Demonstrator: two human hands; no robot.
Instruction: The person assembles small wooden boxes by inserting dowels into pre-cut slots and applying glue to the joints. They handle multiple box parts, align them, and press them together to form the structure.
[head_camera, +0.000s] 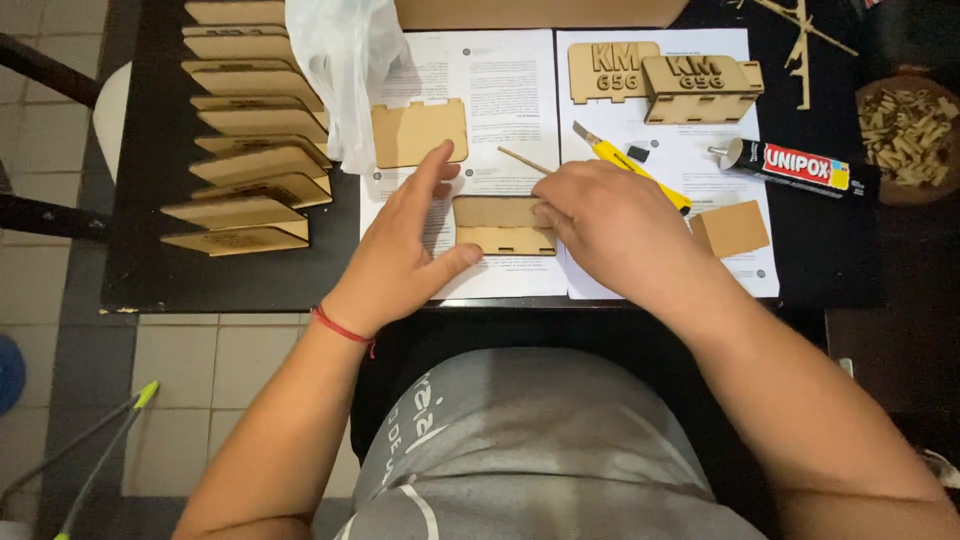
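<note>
Both hands (400, 255) (610, 225) grip flat tan slotted wooden piece (500, 225).

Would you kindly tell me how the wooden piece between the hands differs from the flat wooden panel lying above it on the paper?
The wooden piece is a joined assembly with one panel standing up; the flat wooden panel is a single sheet lying flat. The left hand and the right hand hold the piece; the panel lies untouched. Both are pale tan cut wood on white paper sheets.
</note>
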